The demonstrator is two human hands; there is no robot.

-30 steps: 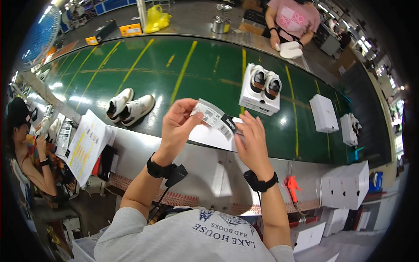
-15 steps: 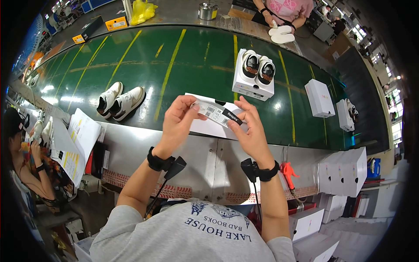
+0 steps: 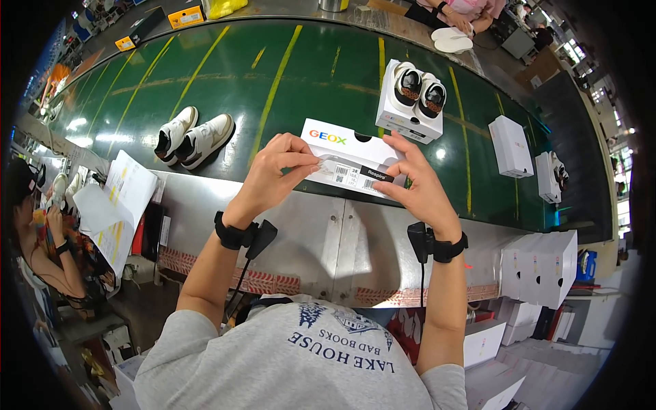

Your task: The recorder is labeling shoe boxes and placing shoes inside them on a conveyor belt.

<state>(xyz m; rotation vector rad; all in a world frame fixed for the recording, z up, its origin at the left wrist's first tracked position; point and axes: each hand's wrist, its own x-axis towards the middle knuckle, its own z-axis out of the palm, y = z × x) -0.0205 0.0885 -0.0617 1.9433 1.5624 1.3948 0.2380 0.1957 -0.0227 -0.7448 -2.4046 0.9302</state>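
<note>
In front of me a white shoe box (image 3: 329,134) rests on the green conveyor belt, a dark half-round notch in its top edge. A long white label (image 3: 350,173) with barcodes and a black end lies along the side of the box nearest me. My left hand (image 3: 277,171) pinches the label's left end between thumb and fingertips. My right hand (image 3: 421,183) grips the other end, its thumb on the black part and its fingers spread over the box. Whether the label is fully flat against the box, I cannot tell.
A pair of white-and-dark sneakers (image 3: 197,140) stands left on the belt. Another pair (image 3: 419,90) sits on a white box (image 3: 410,128) beyond my right hand. More white boxes (image 3: 510,146) stand further right. Papers (image 3: 121,205) hang at the left; co-workers are at left and far right.
Both hands have brought the label from tilted above the box to its near side, and the box's printed top now shows. The view has shifted; the red air gun is now mostly hidden by my right arm.
</note>
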